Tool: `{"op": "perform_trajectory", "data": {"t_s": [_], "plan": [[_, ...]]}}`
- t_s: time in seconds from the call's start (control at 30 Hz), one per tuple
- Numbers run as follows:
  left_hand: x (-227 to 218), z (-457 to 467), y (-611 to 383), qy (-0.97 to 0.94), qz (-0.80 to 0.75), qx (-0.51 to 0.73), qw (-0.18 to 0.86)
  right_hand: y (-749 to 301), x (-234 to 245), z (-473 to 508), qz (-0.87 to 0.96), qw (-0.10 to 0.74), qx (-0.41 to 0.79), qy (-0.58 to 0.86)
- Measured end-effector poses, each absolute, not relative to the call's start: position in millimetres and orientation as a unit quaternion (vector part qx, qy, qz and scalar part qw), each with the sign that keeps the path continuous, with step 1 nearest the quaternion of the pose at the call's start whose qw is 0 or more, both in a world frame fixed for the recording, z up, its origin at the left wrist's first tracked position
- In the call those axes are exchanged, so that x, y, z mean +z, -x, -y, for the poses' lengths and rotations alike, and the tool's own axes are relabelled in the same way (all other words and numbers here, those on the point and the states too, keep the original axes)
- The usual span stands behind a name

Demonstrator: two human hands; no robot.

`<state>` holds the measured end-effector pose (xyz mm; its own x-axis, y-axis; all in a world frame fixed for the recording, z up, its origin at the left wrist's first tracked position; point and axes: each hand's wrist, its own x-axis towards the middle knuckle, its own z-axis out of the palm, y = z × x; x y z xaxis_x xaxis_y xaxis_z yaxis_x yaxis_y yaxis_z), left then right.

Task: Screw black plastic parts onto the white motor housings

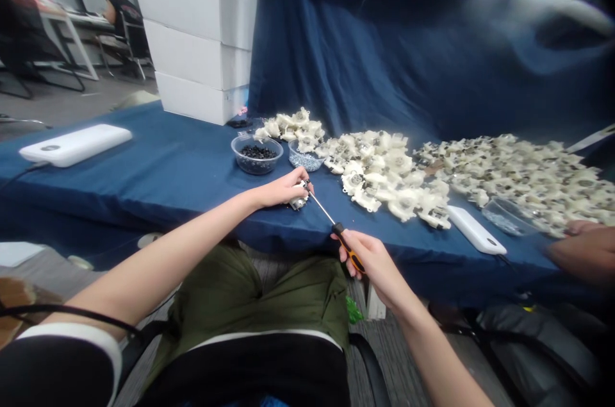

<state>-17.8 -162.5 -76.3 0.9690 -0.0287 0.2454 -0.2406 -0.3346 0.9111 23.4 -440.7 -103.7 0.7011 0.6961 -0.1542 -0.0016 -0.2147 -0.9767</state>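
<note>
The left arm (158, 259) stretches out long from the lower left, its bare forearm nearly straight and the wrist level. The left hand (281, 189) is turned palm-down, thumb and fingertips pinched together. The right forearm (432, 349) rises from the bottom edge. The right hand (372, 259) sits nearer the body, lower than the left, fingers curled tight in a grip.

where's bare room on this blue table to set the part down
Widest bare cloth: between the flat white box and the bowl of black bits, left of the left hand and its part. Thin strip between screwdriver and white parts heap. Rightward it is crowded with parts.
</note>
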Motion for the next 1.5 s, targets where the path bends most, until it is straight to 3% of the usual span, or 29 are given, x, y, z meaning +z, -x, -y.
{"op": "perform_trajectory", "data": {"t_s": [0.17, 0.33, 0.47, 0.8, 1.07, 1.37, 1.5], "plan": [[-80, 159, 15, -0.793, 0.068, 0.102, 0.596, -11, -111, 442, 0.231, 0.6, 0.221, 0.734], [-83, 154, 10, -0.774, 0.047, 0.106, 0.622, 7, -112, 452, 0.225, 0.622, 0.331, 0.673], [-79, 155, 10, -0.742, 0.031, 0.096, 0.663, 0, -105, 450, 0.254, 0.659, 0.267, 0.655], [-58, 154, 23, -0.598, 0.035, -0.025, 0.801, -39, -60, 362, 0.351, 0.638, 0.117, 0.675], [-67, 150, 19, -0.591, 0.055, -0.093, 0.799, -34, -76, 337, 0.352, 0.655, 0.119, 0.658], [-70, 147, 16, -0.589, 0.06, -0.12, 0.797, -30, -81, 331, 0.269, 0.721, 0.27, 0.578], [-70, 147, 15, -0.586, 0.048, -0.125, 0.799, -33, -80, 332, 0.279, 0.717, 0.273, 0.578]]}}
